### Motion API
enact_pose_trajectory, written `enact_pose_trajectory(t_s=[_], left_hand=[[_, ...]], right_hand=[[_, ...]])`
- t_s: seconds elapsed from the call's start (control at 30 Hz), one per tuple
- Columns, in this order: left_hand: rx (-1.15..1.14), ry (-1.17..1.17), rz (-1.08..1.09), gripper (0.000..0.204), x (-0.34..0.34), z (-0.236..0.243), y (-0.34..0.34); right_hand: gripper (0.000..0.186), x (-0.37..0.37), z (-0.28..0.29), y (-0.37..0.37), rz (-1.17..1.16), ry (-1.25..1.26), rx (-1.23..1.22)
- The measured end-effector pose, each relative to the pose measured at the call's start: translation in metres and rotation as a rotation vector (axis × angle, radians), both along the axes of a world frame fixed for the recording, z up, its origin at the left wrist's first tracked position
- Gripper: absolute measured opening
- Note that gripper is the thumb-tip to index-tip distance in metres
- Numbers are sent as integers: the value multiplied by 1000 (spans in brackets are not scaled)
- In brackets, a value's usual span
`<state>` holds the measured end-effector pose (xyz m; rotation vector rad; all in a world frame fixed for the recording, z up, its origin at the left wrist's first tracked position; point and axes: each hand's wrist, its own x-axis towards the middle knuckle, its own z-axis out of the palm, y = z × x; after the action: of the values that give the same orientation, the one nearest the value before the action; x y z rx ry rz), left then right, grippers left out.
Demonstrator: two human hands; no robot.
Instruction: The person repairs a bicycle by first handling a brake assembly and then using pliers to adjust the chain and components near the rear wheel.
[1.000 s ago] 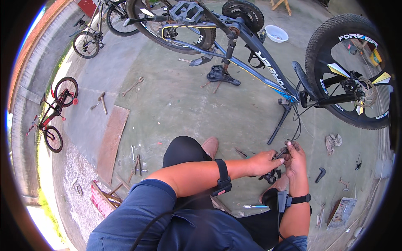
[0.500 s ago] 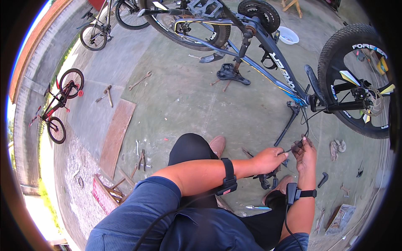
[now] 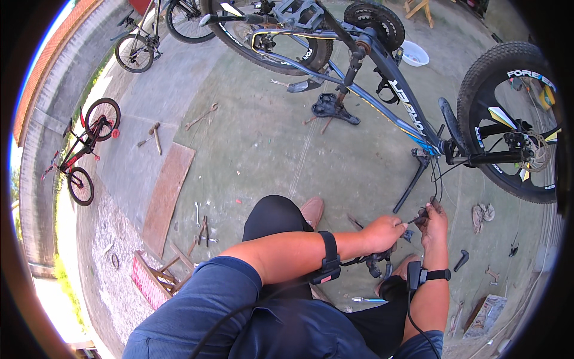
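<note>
Head view: the left hand [image 3: 382, 234] has its fingers curled in, thumb and forefinger pinched together on one end of a thin dark piece [image 3: 413, 221] that spans the narrow gap between the hands. The right hand [image 3: 436, 224] has thumb and fingers bent close together around the other end; the exact contact of each fingertip is too small to tell. Dark cables [image 3: 442, 184] hang from the front of the upturned bicycle [image 3: 393, 78] and reach the right hand's fingertips. The thin piece is in front of the person's body, just beyond a black lever assembly [image 3: 376, 264] below the left hand, and near the handlebar [image 3: 411, 185] by the floor. One second ago the two hands were closer, their fingers almost meeting; now they are farther apart and more of the thin piece shows. From half a second ago, the hands' arrangement is nearly unchanged.
</note>
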<state>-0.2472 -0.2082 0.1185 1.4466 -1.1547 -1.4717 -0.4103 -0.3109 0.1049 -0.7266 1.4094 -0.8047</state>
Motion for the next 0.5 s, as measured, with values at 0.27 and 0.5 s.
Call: enact_pose_trajectory(t_s=[0.27,0.5], left_hand=[[123,114,-24,39,0,13,1],[166,171,-43,37,-4,12,2]], right_hand=[[40,-3,7,0,-14,-6,-36],[41,-6,6,3,-3,3,2]])
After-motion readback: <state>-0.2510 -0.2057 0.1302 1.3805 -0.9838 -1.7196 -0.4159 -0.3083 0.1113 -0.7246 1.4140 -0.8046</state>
